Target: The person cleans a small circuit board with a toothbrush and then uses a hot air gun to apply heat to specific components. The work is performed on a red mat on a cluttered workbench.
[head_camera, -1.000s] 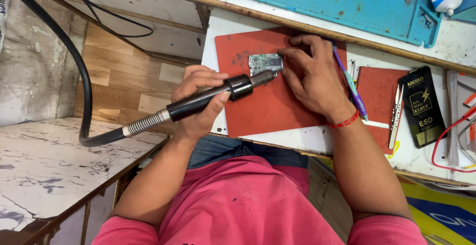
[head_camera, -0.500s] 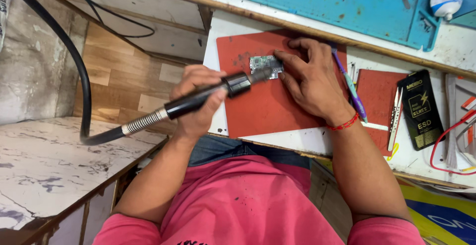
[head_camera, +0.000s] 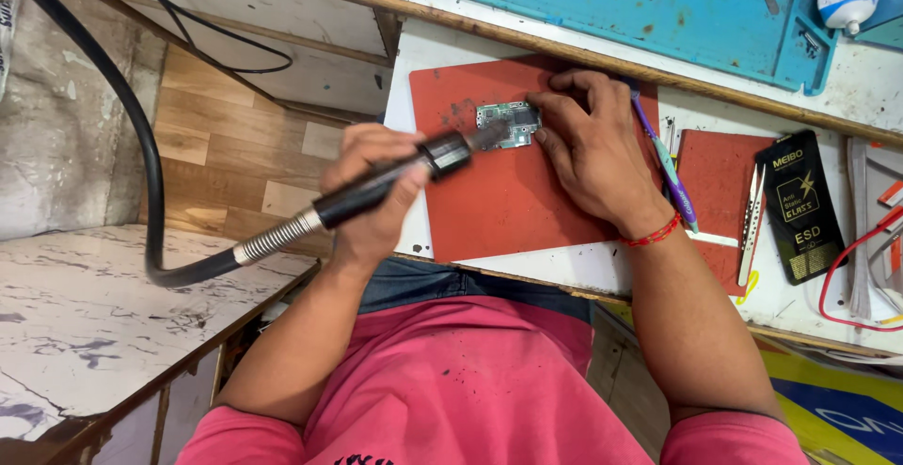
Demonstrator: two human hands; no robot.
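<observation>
Two bare hands work over a red mat that lies on the white worktop, close to its near edge. Furthest left, a thick black hose curves down over the marbled side surface and runs through a coiled metal sleeve into the black hot-air handpiece. The left hand is closed around that handpiece, fingers wrapped over the barrel, and the nozzle end points up and to the right at a small green circuit board. The board lies flat near the mat's far edge, toward its middle, and the nozzle tip is just beside or over the board's left edge; whether they touch cannot be told. The right hand rests palm-down on the mat with fingers loosely spread, its fingertips against the board's right side, pinning it rather than gripping it. A red thread sits on that wrist. Right of the hand a purple-handled brush lies slanted on the worktop, then a smaller red mat, white tweezers and a black case near the right edge. Along the far edge lies a blue work mat.
</observation>
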